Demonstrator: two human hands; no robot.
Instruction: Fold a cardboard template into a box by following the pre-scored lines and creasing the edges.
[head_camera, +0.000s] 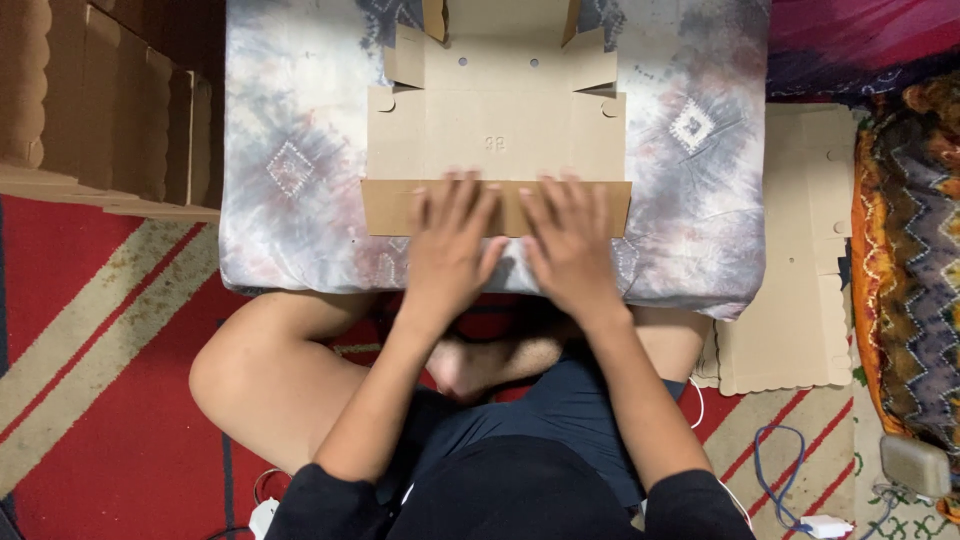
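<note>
Both my hands lie flat, fingers spread, on the near flap of a flat die-cut brown cardboard box blank (497, 140). My left hand (448, 245) and my right hand (572, 245) sit side by side, palms down, pinching nothing, pressing the folded front strip against the panel. The blank lies in the middle of the worktop, a low surface covered with a grey and pink tie-dye cloth (290, 170), its far tabs reaching the top edge of the view.

To crease this well, I judge the pressure should run evenly along the whole fold line, palms sliding outward toward both ends, so the strip stays square with the panel.

I sit cross-legged on a red carpet with beige stripes (90, 330). A stack of folded brown cardboard (100, 110) stands at my left; another pale flat blank with a scalloped edge (790, 290) lies on the floor at my right, beside a patterned zigzag fabric (910, 270) and a blue cable (775, 470).
</note>
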